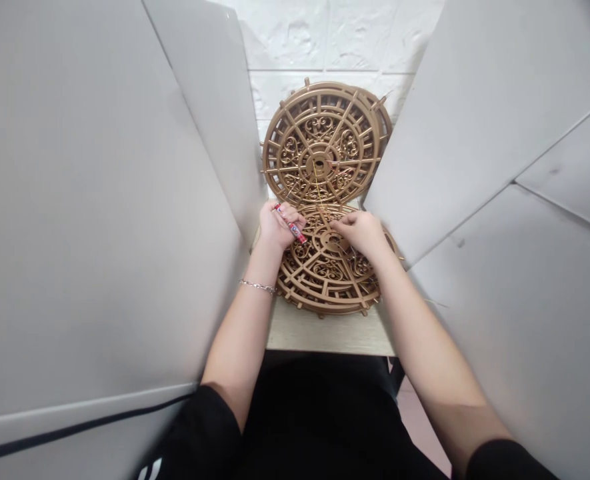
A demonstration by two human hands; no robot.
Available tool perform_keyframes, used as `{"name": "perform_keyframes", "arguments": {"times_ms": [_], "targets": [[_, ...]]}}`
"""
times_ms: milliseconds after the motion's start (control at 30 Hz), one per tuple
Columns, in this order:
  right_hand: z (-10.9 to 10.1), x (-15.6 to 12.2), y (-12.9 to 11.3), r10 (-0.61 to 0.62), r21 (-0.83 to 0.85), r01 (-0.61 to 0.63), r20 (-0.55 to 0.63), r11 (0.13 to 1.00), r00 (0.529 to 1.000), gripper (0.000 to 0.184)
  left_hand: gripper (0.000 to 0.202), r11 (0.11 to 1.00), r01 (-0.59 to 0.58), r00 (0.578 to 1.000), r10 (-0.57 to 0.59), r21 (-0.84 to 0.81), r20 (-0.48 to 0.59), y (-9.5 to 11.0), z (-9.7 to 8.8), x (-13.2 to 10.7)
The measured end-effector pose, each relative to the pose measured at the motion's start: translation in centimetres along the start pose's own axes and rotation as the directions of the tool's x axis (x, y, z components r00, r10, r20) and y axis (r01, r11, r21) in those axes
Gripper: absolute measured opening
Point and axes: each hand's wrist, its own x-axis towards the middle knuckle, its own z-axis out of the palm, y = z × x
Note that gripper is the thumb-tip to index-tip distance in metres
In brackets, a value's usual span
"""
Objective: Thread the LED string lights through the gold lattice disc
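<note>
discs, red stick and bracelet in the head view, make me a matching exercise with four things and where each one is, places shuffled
Things
1. red stick
2. bracelet
3. back disc
4. front disc

Places
A. nearest the white wall
B. under the right hand
C. held in the left hand
D. around the left arm

Right pairs
1-C, 2-D, 3-A, 4-B

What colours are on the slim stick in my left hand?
The slim stick is red with white and blue, seen in the head view.
</note>
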Motion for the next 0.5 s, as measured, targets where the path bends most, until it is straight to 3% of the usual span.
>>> {"name": "perform_keyframes", "arguments": {"times_ms": [133, 267, 333, 500], "targets": [[0.1, -0.3, -0.5, 0.004, 0.049, -0.007, 0.068, 0.999, 0.998, 0.018, 0.028, 1.000, -0.009, 1.000, 0.009, -0.017, -0.009, 0.0, 0.0, 0.1], [-0.3, -0.3, -0.5, -0.016, 0.278, -0.032, 0.170, 0.960, 0.985, 0.018, 0.026, 0.997, -0.028, 1.000, 0.027, -0.066, -0.015, 0.1, -0.3, 0.2], [-0.7, -0.2, -0.6, -0.067, 0.450, -0.010, 0.154, 0.893, 0.986, 0.017, 0.026, 0.996, -0.036, 0.999, 0.035, -0.078, -0.014, 0.2, -0.4, 0.3], [-1.5, -0.1, -0.8, -0.107, 0.780, 0.102, -0.045, 0.618, 0.993, 0.017, 0.027, 0.996, -0.046, 0.999, 0.045, -0.083, -0.014, 0.2, -0.5, 0.3]]}}
